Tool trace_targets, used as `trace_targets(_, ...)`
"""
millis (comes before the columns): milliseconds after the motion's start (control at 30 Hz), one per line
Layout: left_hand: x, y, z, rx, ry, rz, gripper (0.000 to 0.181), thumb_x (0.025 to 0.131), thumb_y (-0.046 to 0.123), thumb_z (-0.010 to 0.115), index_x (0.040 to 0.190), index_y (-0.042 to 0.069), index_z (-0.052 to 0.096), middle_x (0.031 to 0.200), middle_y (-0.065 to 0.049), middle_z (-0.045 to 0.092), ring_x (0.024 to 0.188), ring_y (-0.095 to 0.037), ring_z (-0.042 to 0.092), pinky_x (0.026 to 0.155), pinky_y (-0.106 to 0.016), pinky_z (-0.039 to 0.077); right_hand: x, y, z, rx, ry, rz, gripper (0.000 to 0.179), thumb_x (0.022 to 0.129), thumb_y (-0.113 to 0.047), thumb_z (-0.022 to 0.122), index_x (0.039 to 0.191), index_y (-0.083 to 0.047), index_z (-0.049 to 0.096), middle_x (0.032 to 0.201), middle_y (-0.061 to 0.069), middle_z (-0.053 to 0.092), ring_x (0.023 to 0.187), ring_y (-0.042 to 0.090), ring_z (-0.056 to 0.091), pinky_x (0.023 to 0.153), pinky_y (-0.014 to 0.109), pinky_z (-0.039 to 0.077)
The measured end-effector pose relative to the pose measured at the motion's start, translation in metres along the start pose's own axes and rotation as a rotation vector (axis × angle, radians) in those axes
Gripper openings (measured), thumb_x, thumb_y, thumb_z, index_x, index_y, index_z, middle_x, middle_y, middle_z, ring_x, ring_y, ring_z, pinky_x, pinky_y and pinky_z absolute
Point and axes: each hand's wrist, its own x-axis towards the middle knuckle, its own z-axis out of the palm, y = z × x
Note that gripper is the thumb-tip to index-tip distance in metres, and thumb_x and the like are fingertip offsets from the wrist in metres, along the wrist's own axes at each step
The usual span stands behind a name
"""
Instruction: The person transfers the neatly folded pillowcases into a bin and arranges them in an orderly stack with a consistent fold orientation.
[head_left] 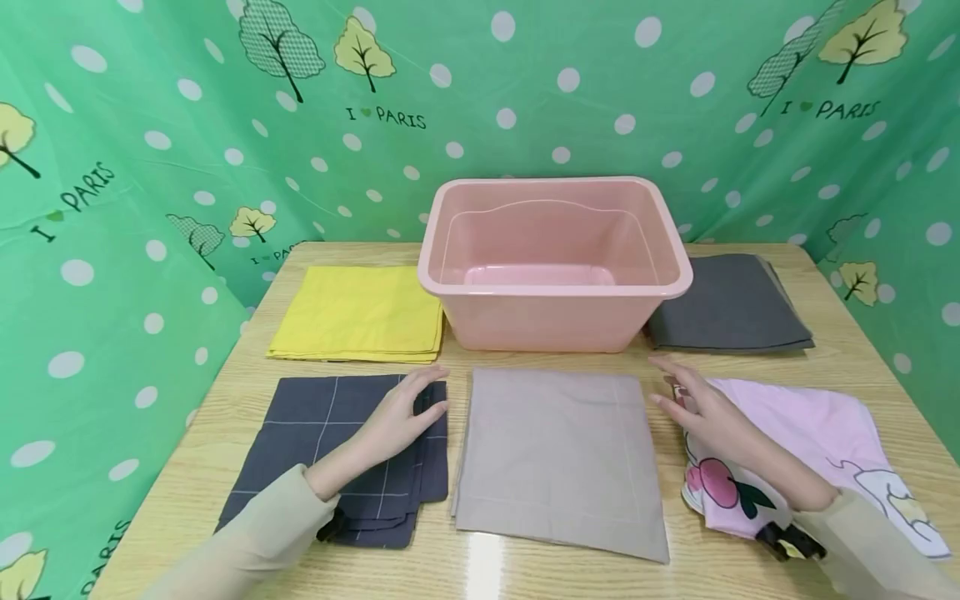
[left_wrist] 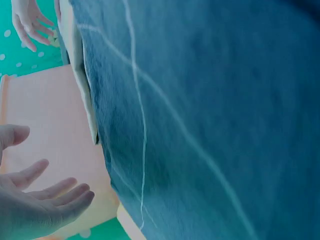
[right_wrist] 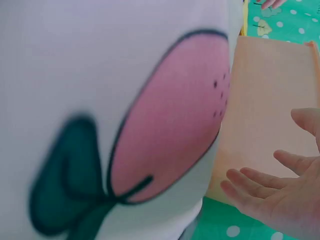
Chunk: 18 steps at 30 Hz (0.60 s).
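Left hand point(head_left: 393, 418) over checked cloth point(head_left: 303, 446), lower left; right hand point(head_left: 711, 418) over pink cloth point(head_left: 810, 421), lower right; fingers point(left_wrist: 32, 171) spread, empty, contact unclear.

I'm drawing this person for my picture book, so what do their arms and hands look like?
The left sleeve and right sleeve are plain and pale beige, ending short of the hands. The left hand and right hand wear no gloves or rings that I can see. A small black gadget peeks out by each sleeve.
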Motion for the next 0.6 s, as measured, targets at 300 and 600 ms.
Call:
trace_targets(300,0.001,0.000,0.011,-0.146,-0.018,-0.095,0.042,0.087,0.013,0.056,0.126,0.003,0.046,0.125,-0.015,0.046,0.114,-0.031,0.045,0.092,-0.042,0.039,0.000,0.002,0.010,0.177,-0.046,0.020,0.049,0.092,-0.017,0.047,0.132,0.007,0.031,0.128,0.030,0.036,0.107,0.042,0.047,0.083,0.046,0.044)
trace_targets(600,0.003,0.001,0.016,-0.390,-0.094,-0.188,0.042,0.089,0.010,0.051,0.128,-0.001,0.042,0.128,-0.022,0.042,0.110,-0.034,0.047,0.086,-0.039,0.045,-0.001,0.005,0.015,0.318,-0.056,0.059,0.048,0.093,-0.018,0.045,0.131,0.008,0.031,0.126,0.031,0.038,0.106,0.042,0.048,0.080,0.029,0.047)
